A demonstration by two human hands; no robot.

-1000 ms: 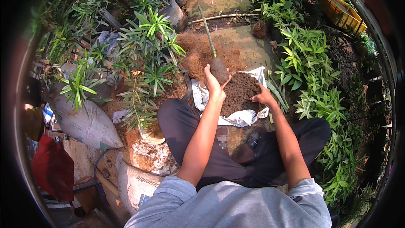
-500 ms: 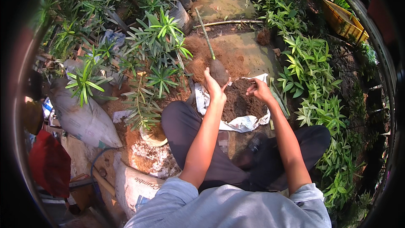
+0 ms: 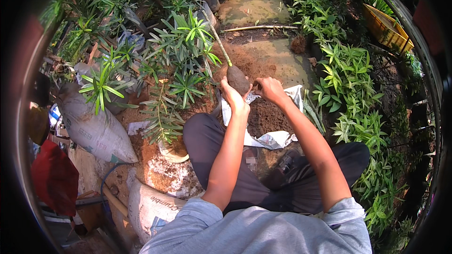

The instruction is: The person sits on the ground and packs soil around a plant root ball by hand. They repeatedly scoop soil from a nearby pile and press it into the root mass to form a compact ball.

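soil heap (image 3: 268,120): brown and loose, on a crumpled white sheet (image 3: 270,139) whose edges show around it.
soil ball (image 3: 238,79): egg-shaped, held up just beyond and left of the heap.
stem (image 3: 218,38): bare and slender, standing out of the ball's top, tilted left and away from the heap.
left hand (image 3: 235,98): at the heap's far left, my fingers cupped around the ball, holding it.
right hand (image 3: 270,89): above the heap's far side, my fingers bent and narrow beside the ball; i cannot tell whether they touch it or pinch anything.
brown fibre (image 3: 259,66): a tangled patch just beyond the heap.
pale sack (image 3: 96,127): well left of the heap.
leafy plants (image 3: 351,75): in a band right of the heap.
yellow crate (image 3: 388,30): well apart from the heap, to its far right.
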